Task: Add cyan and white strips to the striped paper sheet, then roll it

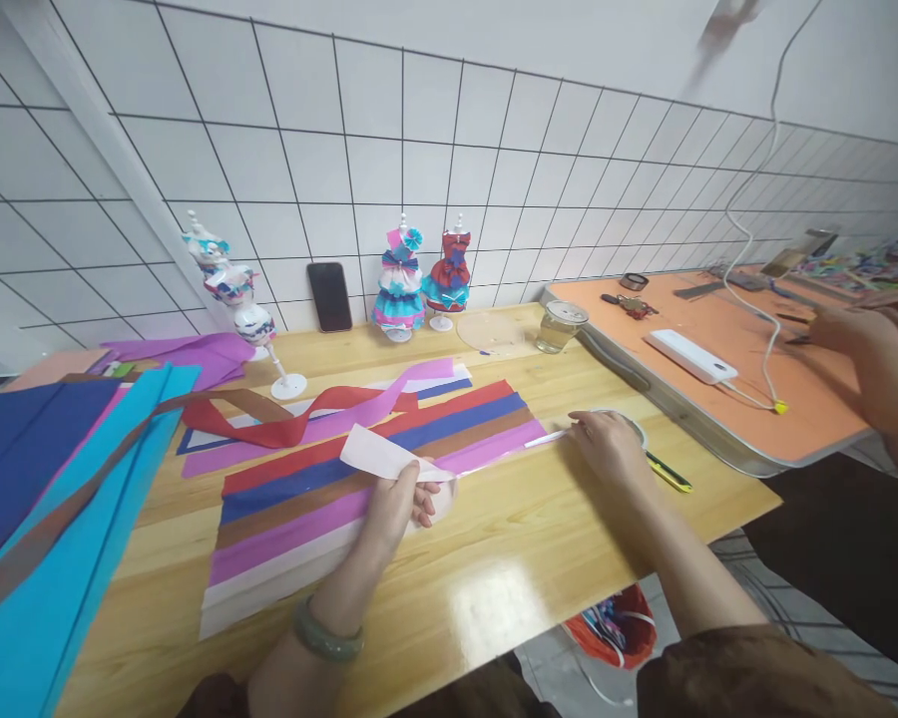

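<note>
Brown sleeves [755, 680]; bangle [327, 638] (greenish).

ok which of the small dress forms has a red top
The rightmost white-based dress form, red over light-blue ruffles; the pink-topped middle form and the white-and-teal left form have no red top.

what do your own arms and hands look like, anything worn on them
Both hands are bare, with no gloves. Above the left hand, a rounded, grey-green bangle circles the wrist; nothing shows on the wrist of the right hand. The right sleeve is dark brown and leaves the forearm bare; only a bit of the dark left sleeve shows.
</note>
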### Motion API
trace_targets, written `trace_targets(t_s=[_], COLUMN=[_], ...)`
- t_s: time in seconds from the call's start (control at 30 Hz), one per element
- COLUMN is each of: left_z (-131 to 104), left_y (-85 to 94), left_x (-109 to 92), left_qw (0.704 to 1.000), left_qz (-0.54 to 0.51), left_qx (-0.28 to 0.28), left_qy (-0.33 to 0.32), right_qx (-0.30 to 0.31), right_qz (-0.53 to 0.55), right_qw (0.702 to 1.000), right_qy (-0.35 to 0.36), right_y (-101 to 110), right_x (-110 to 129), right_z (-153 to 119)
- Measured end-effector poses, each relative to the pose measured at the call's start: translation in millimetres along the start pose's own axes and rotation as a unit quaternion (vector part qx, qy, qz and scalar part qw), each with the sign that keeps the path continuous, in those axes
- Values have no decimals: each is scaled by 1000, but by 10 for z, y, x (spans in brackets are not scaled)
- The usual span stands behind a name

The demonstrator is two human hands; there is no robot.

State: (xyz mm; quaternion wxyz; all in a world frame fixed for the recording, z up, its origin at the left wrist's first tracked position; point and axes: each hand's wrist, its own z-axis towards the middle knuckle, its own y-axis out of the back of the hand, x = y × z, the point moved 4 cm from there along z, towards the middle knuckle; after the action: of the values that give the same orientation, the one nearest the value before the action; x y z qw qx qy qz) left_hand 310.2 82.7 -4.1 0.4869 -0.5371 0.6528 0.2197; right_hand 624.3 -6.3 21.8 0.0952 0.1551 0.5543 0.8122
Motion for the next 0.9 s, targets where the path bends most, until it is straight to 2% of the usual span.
trace_targets(t_s=[0.2, 0.43, 0.67, 0.9], left_z=[2, 22, -15, -8], left_y=[-10, 1, -5, -6], left_x=[-6, 31, -9, -4], left_qw=[1000, 1000, 1000, 1000], left_qz=[-2, -2, -1, 2], left_qx=[1, -1, 4, 13], left_qy=[-3, -10, -10, -19], right_qx=[-36, -52, -49, -63], right_qz=[-72, -114, -99, -33], right_qw=[996, 986, 978, 973], right_qy=[-36, -110, -177, -218], right_y=[83, 130, 146, 107], right_x=[-370, -701, -936, -1037], right_z=[54, 88, 65, 90])
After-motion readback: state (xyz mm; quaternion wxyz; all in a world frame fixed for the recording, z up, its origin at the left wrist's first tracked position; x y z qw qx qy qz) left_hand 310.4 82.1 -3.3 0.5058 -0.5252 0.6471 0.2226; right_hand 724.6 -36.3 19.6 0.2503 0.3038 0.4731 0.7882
